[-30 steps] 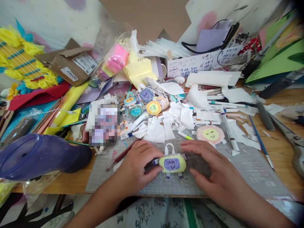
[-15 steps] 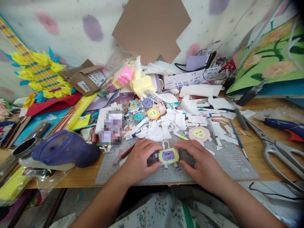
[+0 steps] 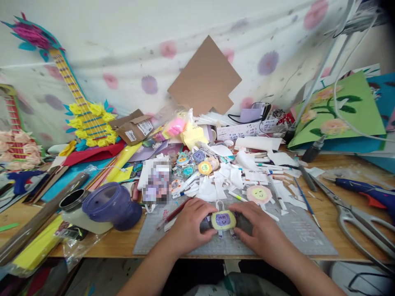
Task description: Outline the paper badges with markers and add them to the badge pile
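Observation:
A small yellow paper figure [image 3: 223, 220] with a purple smiling face, a white loop on top and little legs is held low over the grey cutting mat [image 3: 154, 240]. My left hand [image 3: 194, 222] pinches its left edge between thumb and fingers. On the opposite edge, the thumb and fingers of my right hand [image 3: 256, 224] close in the same way. Its little arms are partly hidden by my fingers. Just beyond lie white paper scraps [image 3: 208, 189] and a pink flower cutout [image 3: 259, 194] with a yellow smiling face.
Large scissors [image 3: 345, 205] and a blue glue gun [image 3: 367, 192] lie on the right. At left stand a purple jar [image 3: 108, 205] and a dark-rimmed bottle [image 3: 74, 201]. Behind are a cardboard box [image 3: 132, 127], a paper guitar [image 3: 89, 119] and several round face cutouts [image 3: 199, 156].
The camera view has tilted up and turned slightly left, so more of the wall and both guitars show. Both hands keep the figure in much the same hold.

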A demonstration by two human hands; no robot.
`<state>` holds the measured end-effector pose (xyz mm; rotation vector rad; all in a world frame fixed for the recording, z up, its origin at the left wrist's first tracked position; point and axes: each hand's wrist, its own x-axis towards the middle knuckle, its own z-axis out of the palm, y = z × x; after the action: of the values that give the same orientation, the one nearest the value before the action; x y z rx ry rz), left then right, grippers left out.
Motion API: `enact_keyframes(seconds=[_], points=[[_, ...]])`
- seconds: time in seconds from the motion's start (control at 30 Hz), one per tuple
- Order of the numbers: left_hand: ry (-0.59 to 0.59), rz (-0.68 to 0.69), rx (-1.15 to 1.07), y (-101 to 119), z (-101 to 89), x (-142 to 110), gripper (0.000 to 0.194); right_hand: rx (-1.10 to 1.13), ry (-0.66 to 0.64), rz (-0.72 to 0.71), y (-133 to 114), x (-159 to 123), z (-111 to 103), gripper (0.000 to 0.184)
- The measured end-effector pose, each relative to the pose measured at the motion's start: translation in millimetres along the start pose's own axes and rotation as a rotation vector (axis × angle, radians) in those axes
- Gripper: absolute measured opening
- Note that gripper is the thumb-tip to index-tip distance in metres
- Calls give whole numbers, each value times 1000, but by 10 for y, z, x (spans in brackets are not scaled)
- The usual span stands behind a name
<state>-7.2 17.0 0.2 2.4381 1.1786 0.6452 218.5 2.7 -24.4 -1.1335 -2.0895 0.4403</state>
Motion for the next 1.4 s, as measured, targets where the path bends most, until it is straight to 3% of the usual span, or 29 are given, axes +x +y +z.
enact_keyframes(seconds=[0.53, 0.77, 1.4], points=[[-15, -44, -32, 9, -22, 27, 44, -15, -47, 15, -5, 45, 36, 44], [-20, -7, -28, -9, -11, 46, 43, 6, -21, 50, 33, -24, 30, 47], [13, 108, -32, -49, 5, 22, 36, 71, -112, 114, 41, -28, -42, 50]])
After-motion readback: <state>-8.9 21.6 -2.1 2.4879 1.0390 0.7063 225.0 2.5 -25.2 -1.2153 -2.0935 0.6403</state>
